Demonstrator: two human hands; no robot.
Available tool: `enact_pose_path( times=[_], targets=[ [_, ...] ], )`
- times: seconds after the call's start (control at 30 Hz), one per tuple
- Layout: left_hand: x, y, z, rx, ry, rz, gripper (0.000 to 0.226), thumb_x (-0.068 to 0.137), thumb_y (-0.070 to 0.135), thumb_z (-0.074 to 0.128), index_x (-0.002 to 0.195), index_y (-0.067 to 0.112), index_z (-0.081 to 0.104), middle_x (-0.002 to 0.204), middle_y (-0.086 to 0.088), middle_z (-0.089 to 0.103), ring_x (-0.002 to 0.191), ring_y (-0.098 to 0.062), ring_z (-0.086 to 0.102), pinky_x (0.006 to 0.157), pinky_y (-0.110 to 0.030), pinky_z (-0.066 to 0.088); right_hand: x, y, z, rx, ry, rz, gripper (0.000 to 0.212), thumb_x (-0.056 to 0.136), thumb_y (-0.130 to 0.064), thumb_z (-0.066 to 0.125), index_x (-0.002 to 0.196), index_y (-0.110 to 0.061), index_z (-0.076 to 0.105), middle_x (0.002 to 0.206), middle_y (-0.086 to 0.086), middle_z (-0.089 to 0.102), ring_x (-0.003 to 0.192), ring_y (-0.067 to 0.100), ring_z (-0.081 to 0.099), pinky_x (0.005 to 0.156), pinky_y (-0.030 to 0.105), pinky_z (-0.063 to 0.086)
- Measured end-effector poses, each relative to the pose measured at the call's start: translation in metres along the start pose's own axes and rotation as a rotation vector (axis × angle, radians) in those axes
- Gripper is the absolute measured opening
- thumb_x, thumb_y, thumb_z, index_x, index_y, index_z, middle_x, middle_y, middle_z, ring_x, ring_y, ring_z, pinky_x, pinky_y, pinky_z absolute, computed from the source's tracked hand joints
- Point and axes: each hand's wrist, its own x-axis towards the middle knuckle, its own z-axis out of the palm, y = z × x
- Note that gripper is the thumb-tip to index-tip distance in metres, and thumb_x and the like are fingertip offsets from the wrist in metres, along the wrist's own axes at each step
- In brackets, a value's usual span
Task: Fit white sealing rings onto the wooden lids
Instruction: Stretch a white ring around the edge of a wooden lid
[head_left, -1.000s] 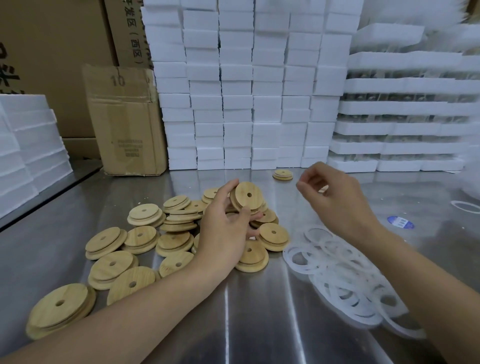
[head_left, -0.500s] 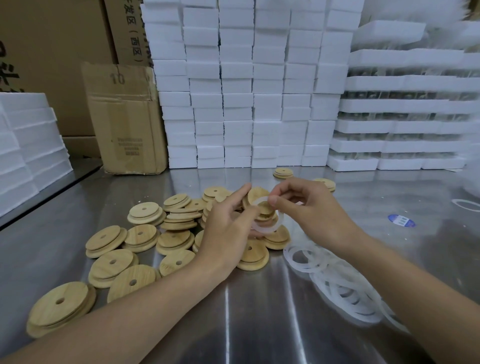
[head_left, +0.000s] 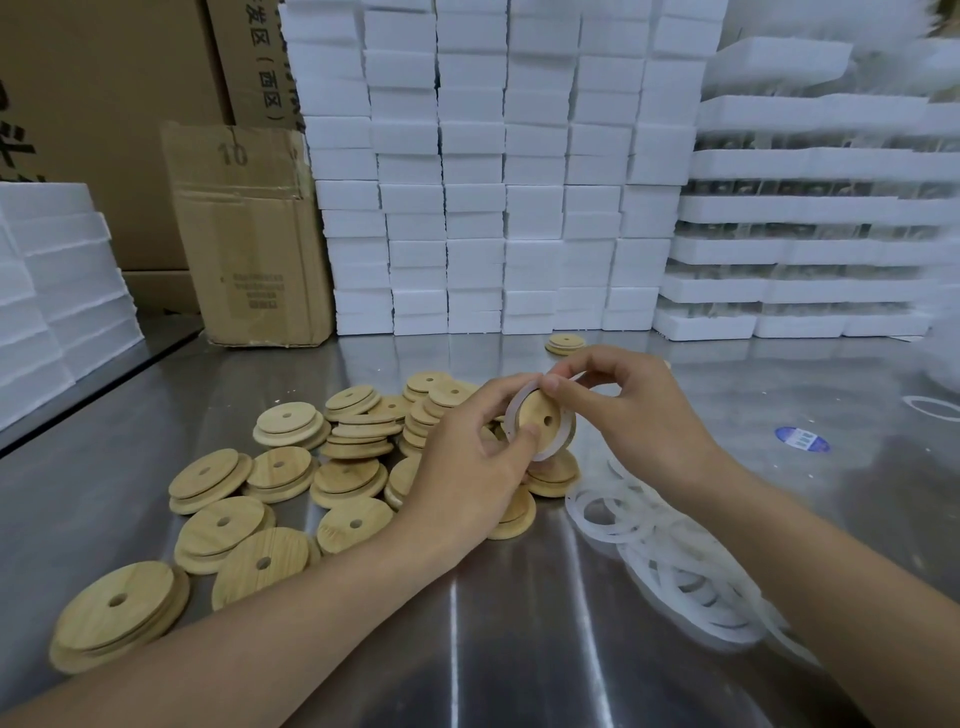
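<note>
My left hand (head_left: 470, 467) grips a round wooden lid (head_left: 540, 423) with a small centre hole, held tilted above the table. A white sealing ring (head_left: 514, 410) lies partly around the lid's rim. My right hand (head_left: 631, 410) pinches the ring at the lid's top edge with thumb and fingers. A pile of loose wooden lids (head_left: 358, 431) spreads over the steel table (head_left: 467, 623) to the left and under my hands. A heap of white sealing rings (head_left: 670, 551) lies to the right, below my right forearm.
Stacked white foam blocks (head_left: 498, 182) wall off the back, with foam trays (head_left: 810, 249) at the right and more foam (head_left: 52, 291) at the left. A cardboard box (head_left: 249, 239) stands back left. A lone lid (head_left: 565, 343), a single ring (head_left: 932, 408) and a blue sticker (head_left: 801, 439) lie apart.
My right hand came in from the right with a white ring and met the lid in my left hand. The ring now sits partly round the lid, which is raised a little.
</note>
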Motion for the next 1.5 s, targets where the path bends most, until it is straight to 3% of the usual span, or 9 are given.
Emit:
enact_pose_path(
  times=[0.1, 0.23, 0.4, 0.57, 0.77, 1.0, 1.13, 1.3, 1.5],
  targets=[
    [0.001, -0.001, 0.0, 0.0, 0.015, 0.013, 0.041, 0.101, 0.005, 0.064, 0.127, 0.036, 0.07, 0.116, 0.019, 0.076, 0.1, -0.017, 0.078, 0.088, -0.041, 0.064, 0.001, 0.0, -0.002, 0.046, -0.008, 0.035, 0.013, 0.096, -0.026, 0.076, 0.083, -0.025, 0.08, 0.082, -0.016, 0.075, 0.081, -0.001, 0.066, 0.072, 0.004, 0.042],
    [0.0, 0.0, 0.0, -0.034, 0.022, 0.015, 0.043, 0.1, 0.004, 0.064, 0.121, 0.041, 0.071, 0.112, 0.02, 0.076, 0.085, -0.025, 0.078, 0.071, -0.029, 0.062, 0.004, -0.001, -0.007, 0.147, -0.045, 0.144, 0.014, 0.096, -0.026, 0.076, 0.086, -0.017, 0.081, 0.075, -0.013, 0.073, 0.067, -0.006, 0.06, 0.062, 0.005, 0.043],
    [0.001, 0.001, -0.001, -0.06, 0.036, -0.006, 0.042, 0.1, 0.004, 0.064, 0.121, 0.041, 0.07, 0.113, 0.021, 0.076, 0.081, -0.047, 0.071, 0.066, -0.039, 0.06, 0.004, -0.004, -0.013, 0.153, -0.087, 0.258, 0.016, 0.095, -0.031, 0.076, 0.091, -0.016, 0.08, 0.096, -0.002, 0.078, 0.09, 0.004, 0.067, 0.081, 0.024, 0.048],
    [0.001, 0.001, -0.001, -0.148, 0.068, -0.036, 0.041, 0.101, 0.006, 0.063, 0.122, 0.04, 0.07, 0.116, 0.012, 0.077, 0.078, -0.034, 0.079, 0.062, -0.032, 0.057, 0.007, -0.006, -0.022, 0.132, -0.15, 0.281, 0.018, 0.095, -0.036, 0.075, 0.091, -0.019, 0.081, 0.103, -0.01, 0.08, 0.108, 0.006, 0.07, 0.09, 0.03, 0.05],
    [0.006, -0.001, -0.005, -0.29, 0.13, -0.106, 0.041, 0.101, -0.001, 0.061, 0.123, 0.033, 0.069, 0.119, 0.001, 0.077, 0.081, -0.035, 0.08, 0.06, -0.035, 0.054, 0.008, -0.001, -0.03, 0.058, -0.23, 0.34, 0.015, 0.089, -0.039, 0.081, 0.083, -0.026, 0.082, 0.094, -0.015, 0.08, 0.093, -0.006, 0.07, 0.087, 0.028, 0.048],
    [0.001, -0.002, -0.002, -0.146, 0.038, -0.053, 0.044, 0.1, 0.004, 0.064, 0.127, 0.038, 0.066, 0.112, 0.014, 0.075, 0.075, -0.029, 0.078, 0.06, -0.039, 0.059, 0.005, -0.006, -0.024, 0.086, -0.202, 0.215, 0.017, 0.096, -0.042, 0.074, 0.093, -0.026, 0.079, 0.104, -0.007, 0.079, 0.109, 0.013, 0.07, 0.103, 0.044, 0.053],
    [0.001, -0.005, -0.001, -0.09, 0.036, -0.024, 0.038, 0.1, 0.014, 0.068, 0.124, 0.043, 0.067, 0.114, 0.01, 0.074, 0.073, -0.032, 0.076, 0.06, -0.039, 0.062, 0.003, -0.009, -0.016, 0.073, -0.177, 0.175, 0.017, 0.096, -0.042, 0.074, 0.091, -0.027, 0.079, 0.099, 0.0, 0.079, 0.104, 0.023, 0.069, 0.097, 0.051, 0.053],
    [0.002, -0.007, -0.001, -0.089, 0.026, -0.02, 0.025, 0.108, 0.026, 0.06, 0.126, 0.043, 0.066, 0.117, 0.006, 0.074, 0.076, -0.031, 0.079, 0.058, -0.028, 0.057, 0.002, -0.008, -0.014, 0.097, -0.143, 0.168, 0.016, 0.096, -0.037, 0.075, 0.088, -0.024, 0.079, 0.091, -0.006, 0.079, 0.084, -0.001, 0.069, 0.082, 0.026, 0.047],
    [0.0, -0.008, -0.003, -0.04, 0.0, 0.04, 0.03, 0.109, 0.031, 0.06, 0.13, 0.051, 0.063, 0.116, 0.01, 0.073, 0.073, -0.03, 0.076, 0.064, -0.037, 0.062, 0.003, -0.008, -0.017, 0.104, -0.138, 0.213, 0.018, 0.096, -0.035, 0.075, 0.087, -0.02, 0.079, 0.093, -0.002, 0.079, 0.083, -0.001, 0.069, 0.082, 0.026, 0.045]
  ],
)
